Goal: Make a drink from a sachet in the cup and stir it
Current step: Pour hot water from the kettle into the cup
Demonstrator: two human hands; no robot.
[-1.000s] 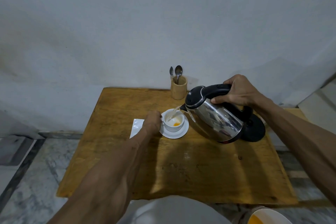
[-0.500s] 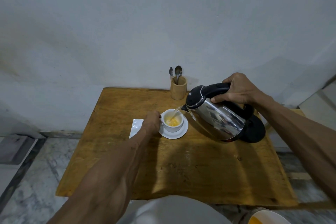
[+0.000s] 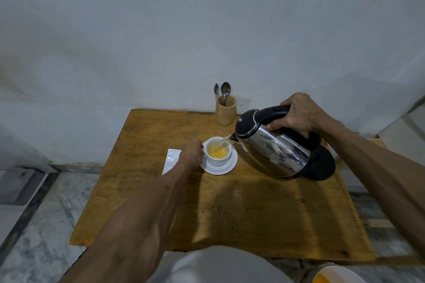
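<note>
A white cup [image 3: 218, 160] stands on a white saucer [image 3: 226, 167] on the wooden table [image 3: 230, 209]. Orange-yellow liquid fills the cup's lower part. My left hand [image 3: 191, 153] grips the cup's handle at its left side. My right hand [image 3: 296, 114] holds the black handle of a steel kettle [image 3: 273, 145], tilted left, and a thin stream of water runs from its spout into the cup. A silver sachet [image 3: 171, 160] lies flat left of the saucer, partly hidden by my left wrist.
A wooden holder [image 3: 225, 111] with two spoons [image 3: 225, 90] stands at the table's back edge by the wall. The kettle's black base [image 3: 322, 163] sits at the right. A white bucket [image 3: 333, 275] with orange content shows at the bottom right.
The kettle keeps pouring and has tipped a little further. The liquid in the cup has risen and turned more evenly orange-yellow. Both hands stay where they were.
</note>
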